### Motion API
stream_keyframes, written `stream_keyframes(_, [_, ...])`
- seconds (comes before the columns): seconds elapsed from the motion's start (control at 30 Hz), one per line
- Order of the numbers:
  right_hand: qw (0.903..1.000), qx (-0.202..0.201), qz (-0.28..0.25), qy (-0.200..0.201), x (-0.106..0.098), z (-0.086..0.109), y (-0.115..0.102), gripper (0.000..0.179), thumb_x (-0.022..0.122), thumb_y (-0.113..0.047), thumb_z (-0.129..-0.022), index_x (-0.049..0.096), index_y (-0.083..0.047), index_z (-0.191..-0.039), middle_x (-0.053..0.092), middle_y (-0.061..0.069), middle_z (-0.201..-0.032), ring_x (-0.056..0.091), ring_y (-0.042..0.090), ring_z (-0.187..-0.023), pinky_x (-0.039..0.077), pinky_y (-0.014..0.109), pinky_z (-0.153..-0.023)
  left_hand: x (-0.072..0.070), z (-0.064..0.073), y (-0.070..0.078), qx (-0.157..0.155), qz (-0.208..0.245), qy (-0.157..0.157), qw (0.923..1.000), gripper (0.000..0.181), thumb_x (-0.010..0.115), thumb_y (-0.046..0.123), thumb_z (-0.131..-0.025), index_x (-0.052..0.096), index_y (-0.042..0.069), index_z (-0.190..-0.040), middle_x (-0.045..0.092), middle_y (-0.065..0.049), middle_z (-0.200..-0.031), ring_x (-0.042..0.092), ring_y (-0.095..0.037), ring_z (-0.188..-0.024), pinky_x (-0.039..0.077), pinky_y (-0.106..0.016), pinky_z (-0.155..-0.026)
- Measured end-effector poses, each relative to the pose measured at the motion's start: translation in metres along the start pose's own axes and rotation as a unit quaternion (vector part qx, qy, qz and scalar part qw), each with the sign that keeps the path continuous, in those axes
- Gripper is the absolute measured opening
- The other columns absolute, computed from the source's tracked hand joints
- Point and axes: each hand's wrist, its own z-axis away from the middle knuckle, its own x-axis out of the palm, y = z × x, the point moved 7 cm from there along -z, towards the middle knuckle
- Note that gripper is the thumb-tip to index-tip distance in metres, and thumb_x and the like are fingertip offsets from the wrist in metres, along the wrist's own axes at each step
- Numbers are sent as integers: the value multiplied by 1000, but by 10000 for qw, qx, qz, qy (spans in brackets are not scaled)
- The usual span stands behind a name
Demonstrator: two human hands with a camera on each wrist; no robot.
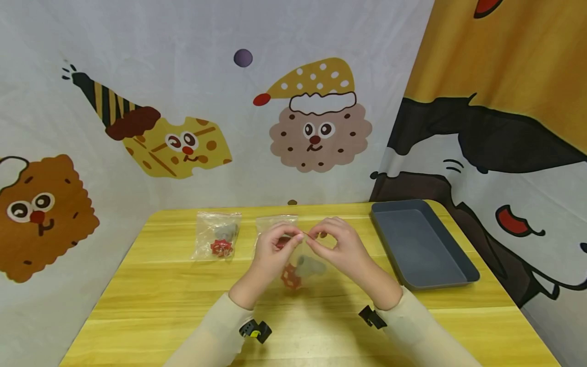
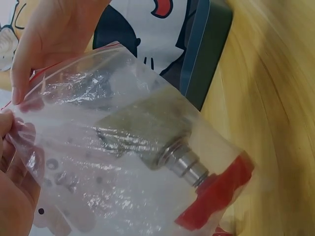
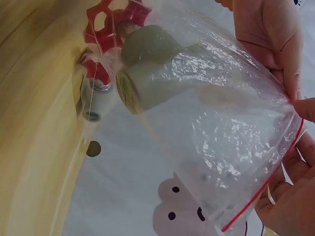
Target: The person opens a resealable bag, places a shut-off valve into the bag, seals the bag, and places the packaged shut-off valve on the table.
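Note:
In the head view my left hand (image 1: 277, 247) and right hand (image 1: 341, 244) meet above the table, thumbs and fingers pinching the top edge of a clear zip bag (image 2: 113, 196). A red strip runs along that edge in both wrist views. Inside the hanging bag is a grey valve (image 2: 147, 123) with a metal stem and a red handwheel (image 2: 216, 196). The valve's round open end (image 3: 129, 92) faces the right wrist camera. Whether the zip is sealed or parted cannot be told.
A similar bagged valve (image 1: 222, 244) lies at the table's back left. Another zip bag (image 1: 277, 220) lies behind my left hand, partly hidden. On the right stands a grey tray (image 1: 419, 244). A printed curtain (image 1: 257, 188) hangs behind the wooden table (image 1: 174, 306).

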Motion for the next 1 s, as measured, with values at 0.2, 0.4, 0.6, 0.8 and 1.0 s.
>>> stream_keyframes(0.2, [9999, 88, 9, -65, 2, -3, -1, 5, 73, -17, -83, 69, -19, -83, 64, -11, -79, 55, 10, -75, 48, 27, -68, -1, -1, -1, 1, 85, 7, 10000, 5, 63, -4, -87, 67, -5, -89, 63, -16, -84, 63, -22, -78, 58, -30, -70])
stream_keyframes(0.4, [9999, 17, -128, -49, 3, -5, -3, 5, 71, -13, -84, 69, -17, -82, 65, -9, -78, 52, 10, -70, 45, 28, -61, -2, -1, 0, -29, 79, -17, 10000, 5, 62, -3, -88, 67, -5, -89, 64, -16, -84, 63, -25, -77, 59, -38, -69])
stream_keyframes(0.6, [9997, -116, -220, -7, 4, -4, -5, 5, 71, -11, -84, 69, -15, -82, 65, -7, -78, 53, 9, -71, 47, 25, -63, -1, -1, 2, -6, -9, 9, 10000, 5, 62, -3, -88, 66, -5, -88, 64, -17, -84, 63, -25, -77, 58, -38, -70])
stream_keyframes(0.8, [9993, -95, -355, -2, 4, -4, -5, 5, 71, -9, -84, 69, -14, -82, 64, -7, -78, 54, 6, -74, 49, 23, -65, 0, -1, 4, 89, -95, 136, 9998, 5, 62, -2, -88, 65, -5, -87, 64, -17, -83, 63, -26, -76, 58, -38, -68])
stream_keyframes(1.0, [9991, -34, -428, -18, 4, -3, -2, 6, 70, -9, -84, 69, -14, -82, 64, -7, -78, 55, 5, -73, 50, 22, -65, 1, -1, 4, 117, -11, 268, 9996, 5, 61, -5, -88, 64, -7, -85, 63, -20, -82, 60, -29, -69, 58, -33, -64])
